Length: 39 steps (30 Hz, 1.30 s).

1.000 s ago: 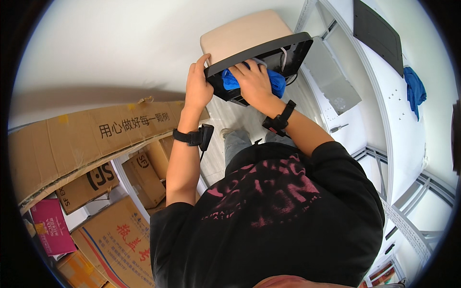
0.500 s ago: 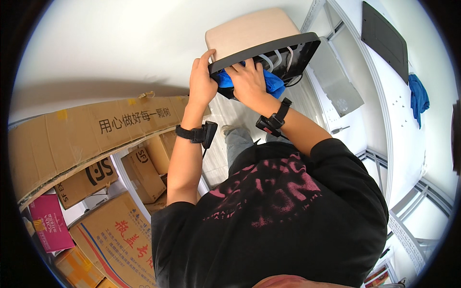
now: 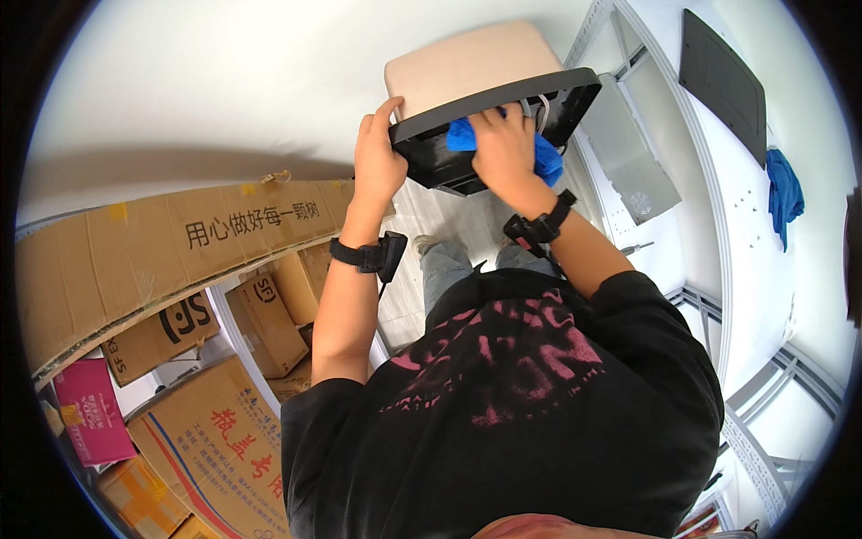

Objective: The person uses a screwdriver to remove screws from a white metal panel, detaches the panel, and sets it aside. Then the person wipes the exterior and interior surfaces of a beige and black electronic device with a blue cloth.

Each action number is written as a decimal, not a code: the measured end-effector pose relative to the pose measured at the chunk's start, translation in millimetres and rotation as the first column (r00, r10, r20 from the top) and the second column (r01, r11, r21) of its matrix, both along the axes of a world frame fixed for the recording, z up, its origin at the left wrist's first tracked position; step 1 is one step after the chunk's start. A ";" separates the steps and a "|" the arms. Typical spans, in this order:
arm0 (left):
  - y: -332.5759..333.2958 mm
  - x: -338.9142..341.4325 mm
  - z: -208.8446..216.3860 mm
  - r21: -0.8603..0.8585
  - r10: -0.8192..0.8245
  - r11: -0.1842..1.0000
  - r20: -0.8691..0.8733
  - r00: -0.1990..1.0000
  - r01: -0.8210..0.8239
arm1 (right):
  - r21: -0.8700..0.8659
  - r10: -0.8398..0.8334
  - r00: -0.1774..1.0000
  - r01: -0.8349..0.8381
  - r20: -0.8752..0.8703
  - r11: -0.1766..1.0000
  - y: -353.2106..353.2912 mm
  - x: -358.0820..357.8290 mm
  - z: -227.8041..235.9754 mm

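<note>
A beige and black appliance casing point(image 3: 471, 65) is held up in front of me, its black side turned toward me. My left hand point(image 3: 379, 162) grips the casing's left end, with the thumb side over the black rim point(image 3: 489, 94). In my right hand point(image 3: 507, 151) is a bunched blue cloth point(image 3: 548, 163), pressed against the black side of the casing. Pale tubes point(image 3: 543, 112) show beside the right fingers; the hand and cloth hide part of that side.
On the right, a white table point(image 3: 709, 207) bears a black panel point(image 3: 725, 81), another blue cloth point(image 3: 784, 198), small scattered screws, a grey plate point(image 3: 633, 153) and a screwdriver-like tool point(image 3: 639, 247). Cardboard boxes point(image 3: 211, 449) fill shelving at left, beneath a long cardboard piece point(image 3: 144, 251).
My right hand has moved right along the casing's black side with the blue cloth, uncovering the left part. The left hand keeps its grip; the casing has shifted only slightly.
</note>
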<state>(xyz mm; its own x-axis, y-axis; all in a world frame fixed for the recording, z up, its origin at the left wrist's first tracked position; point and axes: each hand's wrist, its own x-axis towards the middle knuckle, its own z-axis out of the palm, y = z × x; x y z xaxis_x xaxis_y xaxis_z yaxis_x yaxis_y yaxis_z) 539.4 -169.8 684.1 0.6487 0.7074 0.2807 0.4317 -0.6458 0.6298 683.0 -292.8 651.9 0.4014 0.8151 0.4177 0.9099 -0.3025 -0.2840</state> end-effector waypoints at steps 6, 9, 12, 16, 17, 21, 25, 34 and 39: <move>2.5 4.1 -1.3 0.029 0.011 1.000 -0.003 1.000 -0.011 | -0.049 0.106 0.992 -0.109 -0.065 0.993 24.3 -40.1 1.3; 3.4 3.3 -2.7 0.024 0.019 1.000 -0.009 1.000 -0.019 | 0.026 0.144 0.987 -0.142 -0.065 0.989 17.9 -29.0 -2.3; 3.5 1.6 -2.5 0.031 0.022 0.999 -0.010 1.000 -0.022 | 0.063 0.139 0.989 -0.136 -0.054 0.989 7.5 -9.5 -3.7; 2.8 5.1 -4.1 0.068 0.035 0.997 -0.061 0.998 -0.031 | 0.024 0.080 0.994 -0.078 -0.070 0.997 1.2 -0.2 -1.7; 2.5 6.3 -3.4 0.056 0.035 0.998 -0.051 0.998 -0.032 | 0.013 0.079 0.994 -0.078 -0.074 0.997 3.0 -4.4 0.0; 5.0 8.8 1.2 0.030 0.022 0.999 -0.041 0.999 -0.021 | 0.037 0.182 0.972 -0.178 -0.146 0.983 11.3 -19.9 3.7; 1.8 2.3 2.8 0.003 0.001 1.000 -0.089 0.996 -0.001 | 0.211 0.338 0.910 -0.291 -0.240 0.933 -10.7 -3.4 3.3; -38.9 -9.9 6.5 0.457 -0.049 0.889 0.146 0.988 -0.023 | 0.378 0.250 0.936 -0.145 -0.246 0.914 -94.4 47.7 0.9; -69.2 10.5 -6.1 0.299 -0.298 0.912 0.005 0.955 0.282 | 0.352 0.076 0.969 0.011 -0.235 0.936 -76.9 64.5 -7.2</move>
<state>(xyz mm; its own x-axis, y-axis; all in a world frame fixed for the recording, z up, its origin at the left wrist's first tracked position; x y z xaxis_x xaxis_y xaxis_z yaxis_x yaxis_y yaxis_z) 549.9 -239.0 678.0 0.7928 0.3721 0.4827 0.1707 -0.8959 0.4102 747.5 -369.7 644.8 0.5013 0.6500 0.5711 0.8082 -0.1159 -0.5774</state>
